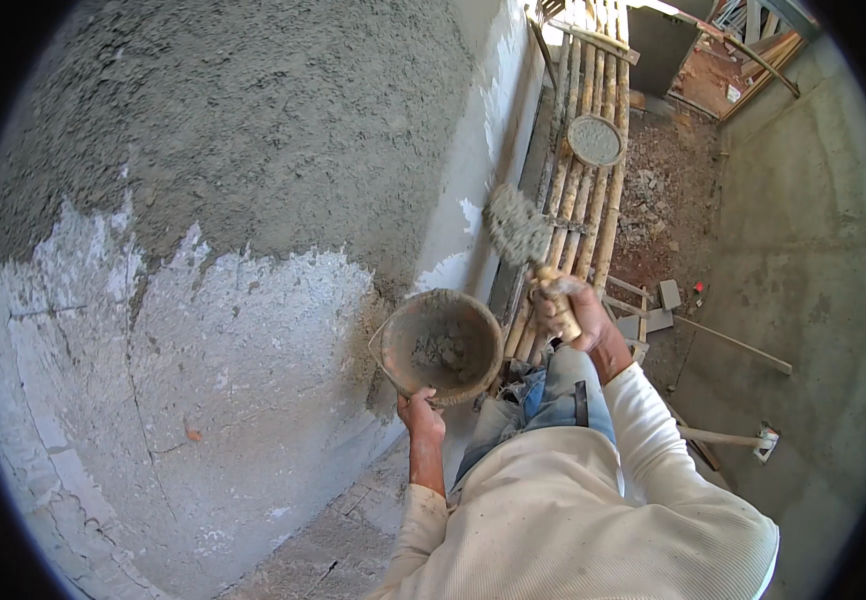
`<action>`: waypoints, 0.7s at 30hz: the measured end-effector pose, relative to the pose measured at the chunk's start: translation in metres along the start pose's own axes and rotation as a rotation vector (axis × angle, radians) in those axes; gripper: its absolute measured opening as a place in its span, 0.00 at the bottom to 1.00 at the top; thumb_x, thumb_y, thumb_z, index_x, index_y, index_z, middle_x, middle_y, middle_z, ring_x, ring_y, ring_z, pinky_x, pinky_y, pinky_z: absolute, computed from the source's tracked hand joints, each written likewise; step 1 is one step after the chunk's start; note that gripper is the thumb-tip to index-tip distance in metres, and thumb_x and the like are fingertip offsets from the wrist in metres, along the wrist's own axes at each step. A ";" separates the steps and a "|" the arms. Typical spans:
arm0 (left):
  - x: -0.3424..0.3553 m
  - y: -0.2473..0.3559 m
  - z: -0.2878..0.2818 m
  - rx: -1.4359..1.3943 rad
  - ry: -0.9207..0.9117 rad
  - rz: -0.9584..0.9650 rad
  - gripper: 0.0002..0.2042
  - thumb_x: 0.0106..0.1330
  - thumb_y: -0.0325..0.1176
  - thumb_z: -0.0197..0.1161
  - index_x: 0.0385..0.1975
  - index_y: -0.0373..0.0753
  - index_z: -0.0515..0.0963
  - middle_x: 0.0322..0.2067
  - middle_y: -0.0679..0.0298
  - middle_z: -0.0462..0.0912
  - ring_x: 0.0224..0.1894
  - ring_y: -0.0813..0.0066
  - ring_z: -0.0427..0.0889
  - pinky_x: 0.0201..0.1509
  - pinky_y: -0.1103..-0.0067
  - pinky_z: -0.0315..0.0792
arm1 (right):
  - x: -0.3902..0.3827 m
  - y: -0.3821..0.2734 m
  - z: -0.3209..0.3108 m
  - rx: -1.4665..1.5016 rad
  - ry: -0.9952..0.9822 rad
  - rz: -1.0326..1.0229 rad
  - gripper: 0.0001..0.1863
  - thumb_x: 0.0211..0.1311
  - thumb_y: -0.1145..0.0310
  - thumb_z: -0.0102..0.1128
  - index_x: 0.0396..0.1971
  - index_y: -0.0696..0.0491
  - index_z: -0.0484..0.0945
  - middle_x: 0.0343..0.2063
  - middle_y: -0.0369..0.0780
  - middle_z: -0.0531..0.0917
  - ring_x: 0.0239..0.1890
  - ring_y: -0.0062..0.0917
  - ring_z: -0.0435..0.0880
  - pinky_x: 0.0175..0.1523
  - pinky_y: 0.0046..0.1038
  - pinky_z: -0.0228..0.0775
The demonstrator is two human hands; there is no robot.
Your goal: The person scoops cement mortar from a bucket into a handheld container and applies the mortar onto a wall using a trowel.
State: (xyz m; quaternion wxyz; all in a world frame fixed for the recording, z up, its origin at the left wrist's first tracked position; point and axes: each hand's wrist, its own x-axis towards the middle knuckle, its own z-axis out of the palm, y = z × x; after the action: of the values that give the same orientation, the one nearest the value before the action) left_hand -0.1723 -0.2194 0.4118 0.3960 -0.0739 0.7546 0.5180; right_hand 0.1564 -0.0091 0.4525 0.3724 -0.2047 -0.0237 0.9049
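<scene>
The shirt [593, 510] is nearest the camera, cream and ribbed, with the jeans [578, 390] below it on the poles [581, 195] underfoot. The right hand [575, 308] is closed round the wooden handle of the trowel [545, 273]. The trowel's long axis slants, butt end low and to the right, blade up and to the left, so the blade lies ahead of the hand and on its wall side. A heap of grey mortar [516, 225] covers the blade, which shows across the left edge of the poles; its height above them I cannot tell.

The left hand [423, 415] grips the near rim of the bucket [478, 340]. The bucket sits to the left of the right hand and nearer the body than the blade, mouth toward the camera, with some mortar at its bottom. The left hand is nearer the wall [263, 340], yet the loaded blade is on the right. The wall runs along the whole left side: a rough grey coat [253, 130] above, pale patchy surface below. No touch between blade and wall shows. The basin [572, 133], full of mortar, stands farther up the poles, toward their right edge, well apart from both hands
</scene>
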 end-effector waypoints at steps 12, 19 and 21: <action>-0.007 -0.053 -0.157 0.087 0.278 -0.057 0.36 0.57 0.15 0.63 0.70 0.43 0.76 0.57 0.61 0.84 0.54 0.59 0.87 0.50 0.57 0.84 | 0.135 -0.125 -0.096 -0.490 1.155 -1.264 0.12 0.70 0.76 0.71 0.51 0.56 0.85 0.28 0.37 0.86 0.22 0.18 0.82 0.22 0.24 0.76; -0.028 -0.087 -0.139 0.001 0.436 -0.040 0.35 0.56 0.17 0.65 0.68 0.42 0.77 0.53 0.61 0.85 0.42 0.68 0.84 0.42 0.68 0.82 | 0.337 0.039 0.027 -0.960 0.402 -0.746 0.07 0.76 0.64 0.63 0.38 0.52 0.80 0.27 0.36 0.83 0.25 0.25 0.82 0.27 0.29 0.75; -0.032 -0.084 -0.117 -0.062 0.414 -0.089 0.35 0.55 0.17 0.64 0.69 0.42 0.77 0.53 0.61 0.84 0.43 0.69 0.83 0.40 0.72 0.80 | 0.268 0.094 0.052 -1.139 -0.112 -0.766 0.10 0.74 0.67 0.64 0.48 0.55 0.84 0.26 0.37 0.84 0.26 0.23 0.85 0.28 0.32 0.79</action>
State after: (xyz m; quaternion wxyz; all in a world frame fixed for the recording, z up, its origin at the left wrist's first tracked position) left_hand -0.1679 -0.3649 0.3901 0.2528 -0.2243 0.7994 0.4968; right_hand -0.0972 0.1121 0.3874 0.4985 -0.2987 -0.5856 0.5651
